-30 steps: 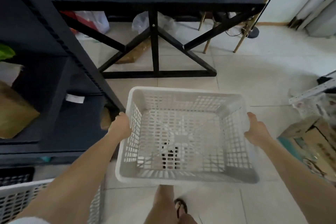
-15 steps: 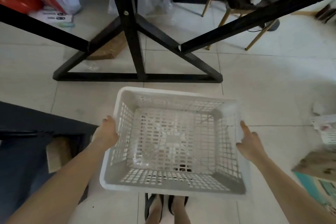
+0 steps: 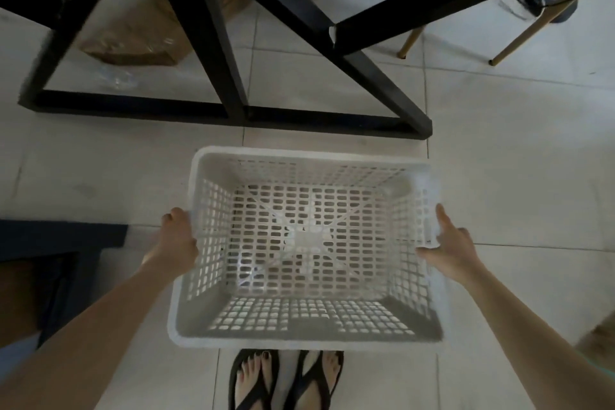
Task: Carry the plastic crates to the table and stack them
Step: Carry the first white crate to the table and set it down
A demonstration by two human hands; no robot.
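Just short of the counter (image 3: 366, 76), whose black leg frame looms closer than 1 second ago, a person holds 1 empty white crate (image 3: 309, 240) above the floor (image 3: 515, 176), left hand (image 3: 178, 236) and right hand (image 3: 454, 246) gripping its 2 side rims, so lifting it onto the top looks next.

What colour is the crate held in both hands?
The plastic crate is white, perforated all over; head view.

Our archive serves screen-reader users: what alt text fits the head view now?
Seen from above, a person's left hand and right hand grip the side rims of an empty white plastic crate over a tiled floor. Black table legs stand ahead; feet in black flip-flops show below.
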